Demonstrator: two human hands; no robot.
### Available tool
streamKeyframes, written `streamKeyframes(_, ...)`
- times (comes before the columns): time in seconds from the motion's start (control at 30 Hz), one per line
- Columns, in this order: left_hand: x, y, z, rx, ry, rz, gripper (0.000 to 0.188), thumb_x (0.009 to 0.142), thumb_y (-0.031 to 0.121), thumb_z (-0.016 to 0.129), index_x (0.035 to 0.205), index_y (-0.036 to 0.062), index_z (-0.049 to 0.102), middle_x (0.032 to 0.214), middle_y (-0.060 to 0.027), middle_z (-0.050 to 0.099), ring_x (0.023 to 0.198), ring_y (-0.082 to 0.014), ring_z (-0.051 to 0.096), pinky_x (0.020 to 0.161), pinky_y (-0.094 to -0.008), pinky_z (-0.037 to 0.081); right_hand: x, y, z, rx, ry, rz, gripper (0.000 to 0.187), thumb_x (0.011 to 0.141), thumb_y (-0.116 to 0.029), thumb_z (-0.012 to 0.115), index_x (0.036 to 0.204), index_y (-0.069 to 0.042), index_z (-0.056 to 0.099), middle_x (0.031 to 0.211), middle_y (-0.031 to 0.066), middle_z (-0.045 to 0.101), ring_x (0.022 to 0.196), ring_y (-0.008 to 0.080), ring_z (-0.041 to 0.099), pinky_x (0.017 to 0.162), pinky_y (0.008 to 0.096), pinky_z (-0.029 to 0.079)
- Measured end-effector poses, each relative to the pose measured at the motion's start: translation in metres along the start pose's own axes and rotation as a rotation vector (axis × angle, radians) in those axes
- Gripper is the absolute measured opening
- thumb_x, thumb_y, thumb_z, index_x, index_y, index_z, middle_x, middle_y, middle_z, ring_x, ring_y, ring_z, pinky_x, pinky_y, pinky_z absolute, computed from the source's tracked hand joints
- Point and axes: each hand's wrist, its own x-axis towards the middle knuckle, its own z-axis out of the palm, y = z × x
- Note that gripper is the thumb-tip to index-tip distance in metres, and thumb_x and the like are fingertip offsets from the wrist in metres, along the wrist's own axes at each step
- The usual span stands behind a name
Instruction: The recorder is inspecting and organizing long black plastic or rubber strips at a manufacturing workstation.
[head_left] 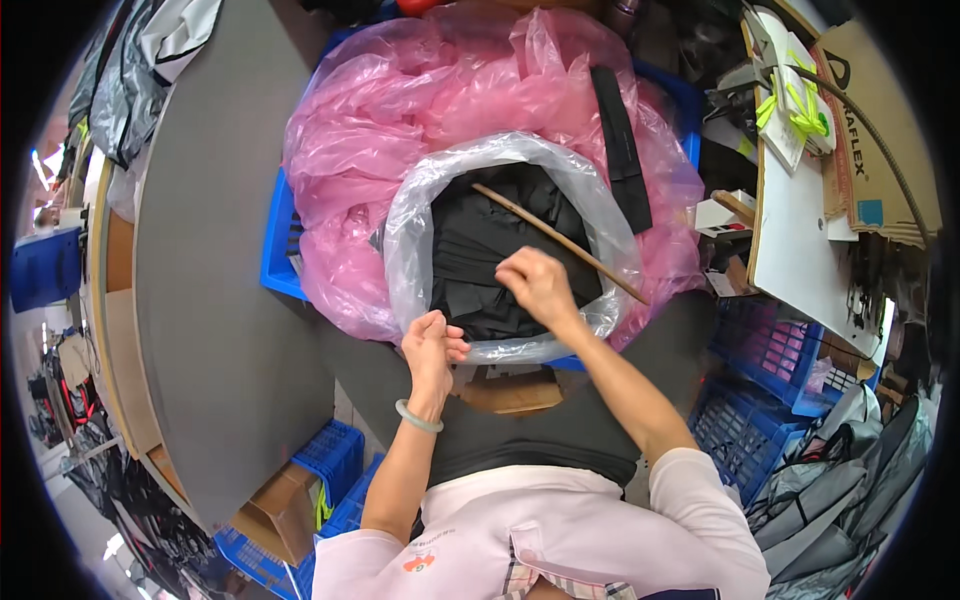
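A clear plastic bag (408, 215) stands open before me, its rim rolled outward. Inside lie many folded black fabric strips (475, 235). My left hand (430, 345), palm turned up, is at the near left rim, with thumb and forefinger pinched and the other fingers loosely curled. Over the strips, my right hand (543, 288) has its fingertips closed together. Whatever either pinch holds is too small or hidden to make out. A thin wooden stick (555, 235) lies slantwise across the bag's mouth, just beyond my right hand.
Pink plastic sheeting (340, 200) surrounds the bag in a blue crate (278, 235), with a black strip (622, 150) on it. A grey table (215, 250) borders the left. At right are a white board (795, 255), a cardboard box (880, 140) and blue crates (745, 430).
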Motion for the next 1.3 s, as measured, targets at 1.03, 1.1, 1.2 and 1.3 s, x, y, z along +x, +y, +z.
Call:
streamKeyframes(1.03,-0.055,-0.003,0.057,-0.533,-0.294,-0.354,0.012,0.088,0.013,0.060,0.098,0.0063,0.059,0.096,-0.0060,0.062,0.084,-0.0158,0.060,0.066,-0.0246,0.052,-0.096,-0.064,-0.050,1.339,0.242,0.436,0.036,0.077,0.005,0.057,0.113,0.001,0.054,0.086,0.0053,0.060,0.073,0.0110,0.058,0.065,0.0234,0.048)
streamKeyframes(1.1,-0.068,0.006,0.066,-0.476,-0.354,-0.211,0.007,0.087,0.010,0.060,0.093,0.0061,0.058,0.094,-0.0057,0.062,0.085,-0.0162,0.060,0.070,-0.0305,0.055,-0.095,-0.067,-0.061,1.151,0.244,0.393,0.034,0.076,0.007,0.055,0.110,0.000,0.056,0.083,0.0033,0.058,0.072,0.0094,0.057,0.065,0.0228,0.048)
streamKeyframes(1.2,-0.077,0.009,0.075,-0.451,-0.307,-0.148,0.007,0.086,0.008,0.061,0.092,0.0055,0.058,0.092,-0.0063,0.062,0.086,-0.0172,0.061,0.074,-0.0339,0.056,-0.095,-0.067,-0.065,0.982,0.273,0.352,0.032,0.075,0.010,0.054,0.105,0.000,0.058,0.084,0.0021,0.058,0.073,0.0079,0.056,0.067,0.0220,0.048)
streamKeyframes(1.3,-0.075,0.010,0.080,-0.470,-0.310,-0.118,0.006,0.085,0.006,0.061,0.090,0.0048,0.058,0.092,-0.0072,0.062,0.086,-0.0189,0.062,0.077,-0.0368,0.056,-0.089,-0.066,-0.071,0.671,0.274,0.225,0.030,0.074,0.011,0.053,0.103,0.000,0.058,0.087,0.0019,0.057,0.076,0.0081,0.057,0.071,0.0218,0.048)
